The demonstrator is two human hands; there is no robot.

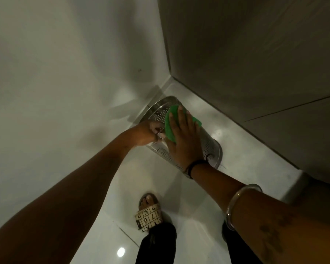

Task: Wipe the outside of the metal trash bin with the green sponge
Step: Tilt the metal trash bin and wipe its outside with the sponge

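2 hands on the tilted metal trash bin: my left hand grips, I think, its wire handle; beside that grip, right hand, fingers straight, presses green sponge.

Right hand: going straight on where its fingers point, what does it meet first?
The bin, its side beyond the sponge; past the far end, probably the wall, depth unclear.

Left arm: stretched forward and down, nearly straight.
Left hand: fingers curled, gripping the metal trash bin.
Right arm: reached forward from the lower right.
Right hand: flat, fingers straight, pressed on the green sponge.
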